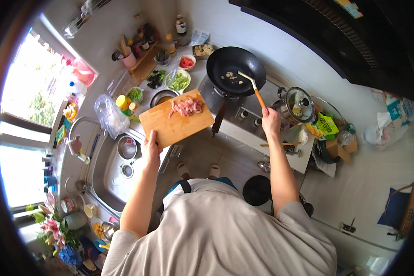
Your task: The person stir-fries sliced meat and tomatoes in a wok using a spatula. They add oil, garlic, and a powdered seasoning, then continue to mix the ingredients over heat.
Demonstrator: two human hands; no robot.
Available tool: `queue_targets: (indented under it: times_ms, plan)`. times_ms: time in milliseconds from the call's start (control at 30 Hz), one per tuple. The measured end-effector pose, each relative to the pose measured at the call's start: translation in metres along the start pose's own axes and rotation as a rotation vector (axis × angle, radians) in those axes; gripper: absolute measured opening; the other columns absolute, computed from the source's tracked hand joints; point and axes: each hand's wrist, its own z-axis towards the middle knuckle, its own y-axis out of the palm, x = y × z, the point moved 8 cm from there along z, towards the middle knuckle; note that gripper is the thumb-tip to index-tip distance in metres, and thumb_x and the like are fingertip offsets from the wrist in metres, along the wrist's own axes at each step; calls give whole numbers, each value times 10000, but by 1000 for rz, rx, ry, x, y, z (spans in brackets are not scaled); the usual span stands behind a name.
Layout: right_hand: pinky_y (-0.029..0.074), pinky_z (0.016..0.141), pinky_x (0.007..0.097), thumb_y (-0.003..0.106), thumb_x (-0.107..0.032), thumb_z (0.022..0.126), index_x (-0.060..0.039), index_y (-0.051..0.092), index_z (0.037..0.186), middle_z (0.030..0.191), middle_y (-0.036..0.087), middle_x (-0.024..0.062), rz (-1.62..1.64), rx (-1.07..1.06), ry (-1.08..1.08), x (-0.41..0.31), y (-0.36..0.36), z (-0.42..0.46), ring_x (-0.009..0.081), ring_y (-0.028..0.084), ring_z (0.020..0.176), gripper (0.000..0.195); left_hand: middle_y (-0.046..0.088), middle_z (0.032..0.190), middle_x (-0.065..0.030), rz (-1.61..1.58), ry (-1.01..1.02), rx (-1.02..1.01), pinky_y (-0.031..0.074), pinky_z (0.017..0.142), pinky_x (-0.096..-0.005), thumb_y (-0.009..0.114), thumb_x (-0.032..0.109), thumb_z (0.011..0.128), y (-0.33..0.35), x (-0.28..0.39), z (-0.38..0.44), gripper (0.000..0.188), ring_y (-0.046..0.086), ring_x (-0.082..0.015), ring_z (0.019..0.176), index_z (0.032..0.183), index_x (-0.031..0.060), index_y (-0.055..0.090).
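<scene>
My left hand (151, 148) grips the near left corner of a wooden cutting board (162, 129), thumb on top. A pile of sliced raw meat (187, 106) lies towards the board's far right side. My right hand (271, 120) is closed around the wooden handle of a spatula (258, 95). The spatula's pale head reaches into a black wok (224, 57) on the stove. Small pale pieces, perhaps garlic (232, 76), lie in the bottom of the wok. The board is held in the air, to the left of the wok's handle (219, 119).
A glass-lidded pot (295, 105) stands on the stove's right side. Bowls of chopped celery-like greens (178, 81) and red pieces (186, 62) sit left of the wok. A steel sink (112, 179) lies at left. A range hood (307, 38) overhangs the upper right.
</scene>
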Motion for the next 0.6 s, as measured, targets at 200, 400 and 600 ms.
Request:
queue_targets:
  times_ms: [200,400,600]
  plan:
    - [487,622,482,601,-261,988,2,673,986,770,652,240,52,-2,-89,-52,-78,-30,436,643,713,273,435,667,78,63,43,-63,272,408,-245,626,367,1011,103,7,54,216,353,-61,475,924,176,574]
    - [536,677,442,659,-237,954,-13,707,1147,807,700,220,10,15,-28,-71,-120,-72,395,691,757,300,481,682,56,-36,-20,-180,301,415,-242,627,372,1012,166,-25,80,248,386,-76,476,952,138,575]
    - [535,685,421,695,-250,926,-16,719,1146,830,711,210,-76,28,-22,-68,-147,-73,382,690,758,322,432,658,55,21,-63,-311,299,412,-243,653,374,995,197,-50,104,268,373,-78,463,942,119,589]
